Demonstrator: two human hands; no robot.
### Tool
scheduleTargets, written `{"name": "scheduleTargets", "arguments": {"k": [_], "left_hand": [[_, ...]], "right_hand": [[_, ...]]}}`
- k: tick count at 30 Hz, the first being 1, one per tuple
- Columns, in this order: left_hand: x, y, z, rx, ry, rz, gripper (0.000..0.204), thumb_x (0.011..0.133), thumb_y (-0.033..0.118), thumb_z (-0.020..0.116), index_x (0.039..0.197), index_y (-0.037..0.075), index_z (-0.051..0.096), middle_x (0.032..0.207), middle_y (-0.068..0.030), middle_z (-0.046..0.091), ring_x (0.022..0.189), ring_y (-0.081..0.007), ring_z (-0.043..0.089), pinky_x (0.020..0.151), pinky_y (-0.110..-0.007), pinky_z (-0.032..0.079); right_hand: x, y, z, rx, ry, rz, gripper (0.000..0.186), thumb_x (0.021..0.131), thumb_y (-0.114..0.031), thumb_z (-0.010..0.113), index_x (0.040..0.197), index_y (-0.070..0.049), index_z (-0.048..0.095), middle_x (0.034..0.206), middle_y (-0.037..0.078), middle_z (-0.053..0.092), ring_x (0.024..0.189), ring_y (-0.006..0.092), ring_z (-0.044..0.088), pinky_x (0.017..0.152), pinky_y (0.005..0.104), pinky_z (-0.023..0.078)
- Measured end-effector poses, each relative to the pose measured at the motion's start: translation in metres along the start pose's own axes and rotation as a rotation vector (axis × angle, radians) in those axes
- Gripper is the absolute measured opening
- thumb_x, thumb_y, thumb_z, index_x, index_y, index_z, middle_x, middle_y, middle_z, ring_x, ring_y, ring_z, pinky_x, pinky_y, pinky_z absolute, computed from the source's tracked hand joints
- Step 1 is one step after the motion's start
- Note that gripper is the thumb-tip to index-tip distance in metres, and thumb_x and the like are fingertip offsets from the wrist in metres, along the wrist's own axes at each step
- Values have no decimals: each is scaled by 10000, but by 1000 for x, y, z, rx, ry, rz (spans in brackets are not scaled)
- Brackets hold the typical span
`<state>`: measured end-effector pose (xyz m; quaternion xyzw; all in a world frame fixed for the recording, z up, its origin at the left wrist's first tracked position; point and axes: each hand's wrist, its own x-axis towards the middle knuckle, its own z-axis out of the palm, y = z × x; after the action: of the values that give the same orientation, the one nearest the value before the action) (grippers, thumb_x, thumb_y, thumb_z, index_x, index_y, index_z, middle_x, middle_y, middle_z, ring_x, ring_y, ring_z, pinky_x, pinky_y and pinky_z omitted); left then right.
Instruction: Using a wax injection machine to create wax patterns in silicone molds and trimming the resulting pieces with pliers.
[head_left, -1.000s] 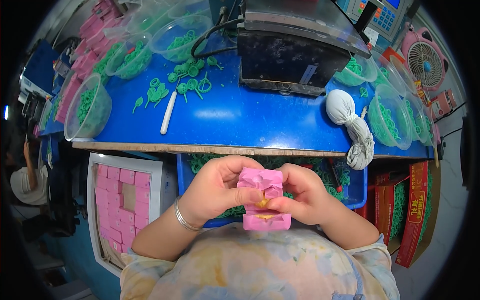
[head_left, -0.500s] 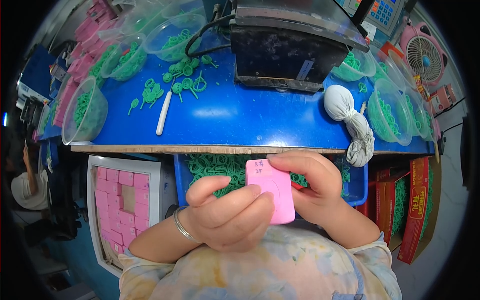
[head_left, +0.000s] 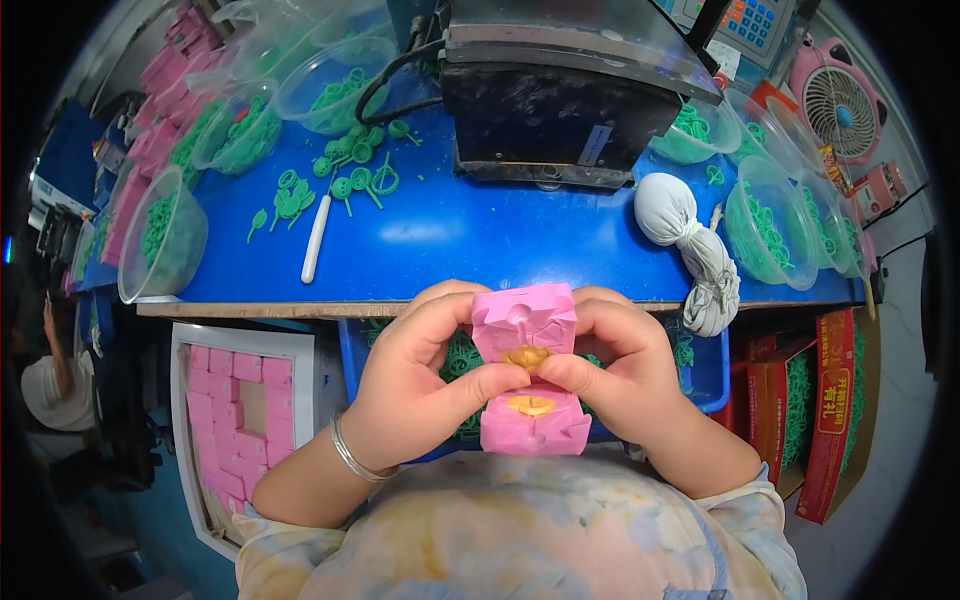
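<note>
- The red carton (head_left: 828, 425) at right is carrying yellow lettering (head_left: 832, 385).
- The opened pink mould (head_left: 522, 322) is facing its yellow patches (head_left: 530, 405) upward, its long axis running near to far.
- Left hand (head_left: 425, 365) and right hand (head_left: 628, 365) are gripping it, above the blue tray (head_left: 713, 375).

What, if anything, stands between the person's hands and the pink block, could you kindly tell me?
Nothing visible does: the left hand and the right hand both hold the opened pink block directly. The blue bin shows behind them, not between.
</note>
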<state>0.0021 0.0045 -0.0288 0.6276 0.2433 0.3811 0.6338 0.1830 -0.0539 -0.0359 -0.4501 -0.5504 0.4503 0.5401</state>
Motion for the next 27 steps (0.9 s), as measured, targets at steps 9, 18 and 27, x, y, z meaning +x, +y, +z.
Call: {"name": "scheduleTargets", "arguments": {"k": [9, 18, 27], "left_hand": [[2, -6, 5, -177, -79, -46, 337, 797, 15, 654, 1117, -32, 563, 1218, -111, 435, 1101, -192, 465, 936, -329, 395], [-1, -5, 7, -238, -158, -18, 410, 862, 7, 571, 1253, -24, 452, 1296, -109, 389, 1155, -168, 446, 974, -315, 386], [-10, -11, 4, -489, -134, -376, 407, 890, 69, 562, 1274, 18, 435, 1188, -47, 528, 1066, -138, 522, 930, -305, 419]], "right_hand": [[-2, -10, 5, 276, -57, 240, 280, 825, -71, 650, 1071, 8, 542, 974, 55, 572, 909, 121, 561, 814, 275, 466], [-3, -13, 6, 348, -145, 217, 375, 833, 13, 591, 1187, 26, 468, 1125, 71, 527, 1051, 136, 529, 917, 296, 451], [-4, -10, 7, 361, -125, 378, 228, 839, -27, 607, 1052, 30, 551, 948, 61, 607, 869, 135, 596, 755, 266, 501]]}}
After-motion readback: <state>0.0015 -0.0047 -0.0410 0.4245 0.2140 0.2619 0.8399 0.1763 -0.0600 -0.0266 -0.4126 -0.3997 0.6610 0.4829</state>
